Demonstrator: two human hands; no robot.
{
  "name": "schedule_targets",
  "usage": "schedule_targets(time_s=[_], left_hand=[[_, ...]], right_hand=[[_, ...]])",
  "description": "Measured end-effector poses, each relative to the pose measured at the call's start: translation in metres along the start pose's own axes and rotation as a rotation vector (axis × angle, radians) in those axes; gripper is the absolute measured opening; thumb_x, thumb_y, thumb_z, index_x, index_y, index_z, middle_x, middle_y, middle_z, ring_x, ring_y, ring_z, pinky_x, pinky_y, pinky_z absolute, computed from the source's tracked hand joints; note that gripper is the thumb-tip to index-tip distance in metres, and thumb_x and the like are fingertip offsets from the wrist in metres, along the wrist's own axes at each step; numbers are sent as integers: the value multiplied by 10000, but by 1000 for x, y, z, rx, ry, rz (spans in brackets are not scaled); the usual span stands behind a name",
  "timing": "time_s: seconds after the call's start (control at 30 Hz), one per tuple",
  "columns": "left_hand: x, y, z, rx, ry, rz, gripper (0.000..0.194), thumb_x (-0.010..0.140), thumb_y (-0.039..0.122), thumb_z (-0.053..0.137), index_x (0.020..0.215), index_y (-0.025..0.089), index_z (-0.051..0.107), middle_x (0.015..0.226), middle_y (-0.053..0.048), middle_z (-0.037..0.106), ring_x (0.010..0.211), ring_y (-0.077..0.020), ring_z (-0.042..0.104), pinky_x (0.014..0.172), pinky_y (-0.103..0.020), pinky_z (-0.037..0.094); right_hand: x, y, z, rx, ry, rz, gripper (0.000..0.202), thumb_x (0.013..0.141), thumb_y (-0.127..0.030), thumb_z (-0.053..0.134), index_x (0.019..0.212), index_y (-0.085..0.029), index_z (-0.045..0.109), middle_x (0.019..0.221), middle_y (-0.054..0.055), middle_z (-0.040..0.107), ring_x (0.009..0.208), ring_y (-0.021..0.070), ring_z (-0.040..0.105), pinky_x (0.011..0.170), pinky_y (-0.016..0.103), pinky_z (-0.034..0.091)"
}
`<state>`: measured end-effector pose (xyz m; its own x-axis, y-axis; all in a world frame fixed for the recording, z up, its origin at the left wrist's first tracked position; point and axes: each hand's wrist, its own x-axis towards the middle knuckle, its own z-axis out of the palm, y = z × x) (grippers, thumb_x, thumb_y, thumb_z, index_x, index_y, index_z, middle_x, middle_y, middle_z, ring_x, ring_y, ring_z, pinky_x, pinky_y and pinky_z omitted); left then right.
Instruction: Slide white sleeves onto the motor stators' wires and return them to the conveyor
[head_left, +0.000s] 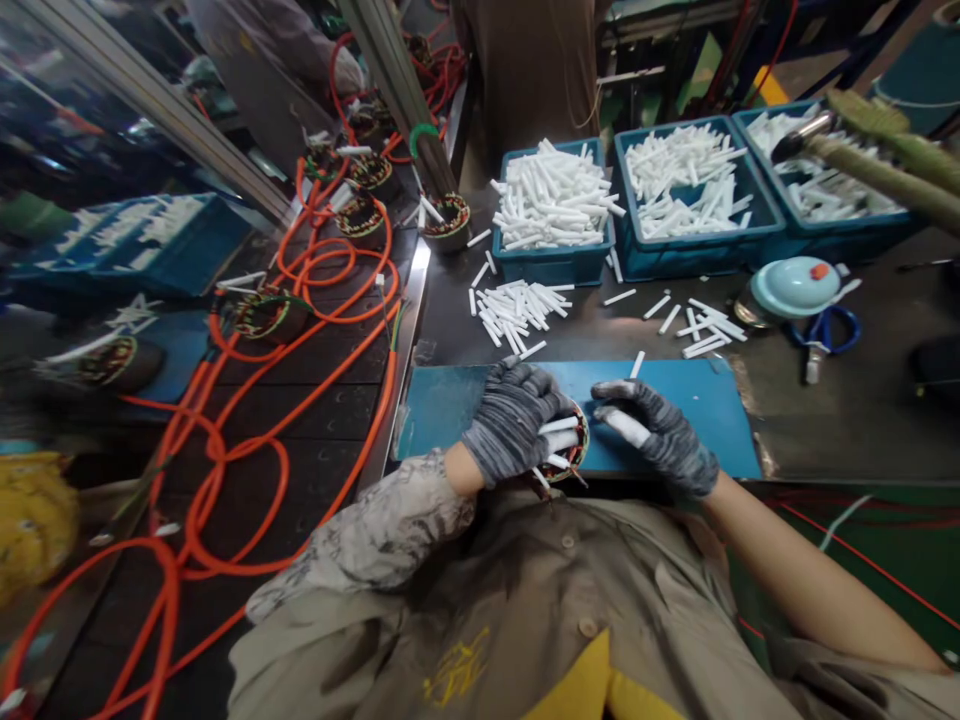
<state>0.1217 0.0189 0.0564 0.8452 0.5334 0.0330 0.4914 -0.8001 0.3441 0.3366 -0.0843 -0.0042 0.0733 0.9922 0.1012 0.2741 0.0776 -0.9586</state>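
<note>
My left hand [510, 420], in a grey knit glove, grips a round motor stator [571, 450] over the blue mat [442, 405] at the near table edge. Several white paper strips stick out of the stator. My right hand [660, 435], also gloved, pinches one white strip [626, 428] and points it at the stator's right side. A loose pile of white strips [517, 305] lies just beyond the mat.
Three blue bins of white strips [553, 195] [686, 185] [825, 180] stand at the back. A light blue lid [795, 285] and blue-handled scissors [825, 335] lie at right. On the left, a conveyor carries stators [266, 312] with orange wires [225, 480]. A person stands behind the bins.
</note>
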Motion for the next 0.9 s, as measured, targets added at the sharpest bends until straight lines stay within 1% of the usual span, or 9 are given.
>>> schedule_targets(time_s=[0.1, 0.17, 0.23, 0.3, 0.4, 0.5, 0.67, 0.8, 0.9], left_hand=[[-1, -20, 4, -232, 84, -62, 688, 765, 556, 784, 1322, 189, 616, 1268, -114, 672, 1179, -279, 619, 1071, -459, 465], [3, -28, 5, -312, 115, -192, 667, 786, 511, 789, 1323, 164, 599, 1134, -87, 730, 1068, -238, 675, 1005, -409, 513], [7, -30, 2, -258, 170, -241, 609, 799, 506, 783, 1274, 156, 629, 1074, -75, 750, 1033, -232, 690, 1045, -432, 487], [5, -28, -4, -141, 201, -127, 471, 852, 491, 736, 1207, 187, 678, 1154, -77, 739, 1123, -242, 667, 1140, -477, 402], [-6, -25, -10, -32, 134, 141, 316, 929, 462, 649, 1149, 250, 728, 1291, -57, 697, 1282, -260, 585, 1196, -507, 324], [-14, -27, -2, -11, 43, 228, 325, 961, 412, 608, 1222, 250, 714, 1419, -66, 622, 1391, -281, 491, 1204, -506, 326], [-9, -29, 17, 14, 0, 138, 376, 986, 340, 554, 1334, 238, 651, 1470, -65, 578, 1478, -292, 381, 1250, -550, 240], [-11, -32, 2, 62, 19, 152, 389, 1006, 336, 503, 1369, 267, 626, 1471, -45, 577, 1495, -283, 350, 1280, -561, 124], [-15, -42, -10, 24, -37, 228, 409, 1018, 347, 464, 1391, 261, 608, 1479, -53, 565, 1502, -278, 333, 1285, -550, 108]], right_hand=[[-11, 0, -5, -118, 30, -107, 208, 960, -363, 618, 1121, -268, 709, 1105, 47, 730, 1040, 216, 685, 995, 411, 548], [-13, -1, -4, -169, -20, -201, 200, 971, -344, 598, 1103, -272, 731, 1111, 55, 731, 1043, 212, 691, 991, 403, 555], [-12, -2, -1, -209, -73, -280, 228, 985, -335, 575, 1132, -273, 737, 1166, 68, 724, 1075, 213, 690, 987, 395, 558], [-10, 0, 2, -243, -144, -351, 271, 1000, -335, 551, 1203, -274, 721, 1243, 82, 712, 1108, 215, 684, 991, 395, 552], [-6, 5, 3, -289, -260, -419, 344, 1028, -348, 497, 1326, -286, 658, 1381, 90, 660, 1127, 215, 676, 996, 403, 532], [4, 6, 4, -254, -314, -402, 386, 1045, -375, 459, 1388, -287, 611, 1417, 86, 640, 1165, 228, 661, 1013, 423, 508], [35, -3, 8, 21, -420, -251, 404, 1003, -455, 538, 1344, -268, 647, 1279, 60, 718, 1176, 240, 659, 1046, 427, 499], [53, -8, 11, 144, -523, -139, 378, 960, -482, 604, 1212, -224, 719, 1164, 52, 753, 1059, 226, 695, 972, 397, 542], [60, -12, 16, 71, -548, -194, 334, 952, -492, 614, 1073, -220, 766, 1070, 36, 772, 977, 211, 705, 905, 359, 555]])
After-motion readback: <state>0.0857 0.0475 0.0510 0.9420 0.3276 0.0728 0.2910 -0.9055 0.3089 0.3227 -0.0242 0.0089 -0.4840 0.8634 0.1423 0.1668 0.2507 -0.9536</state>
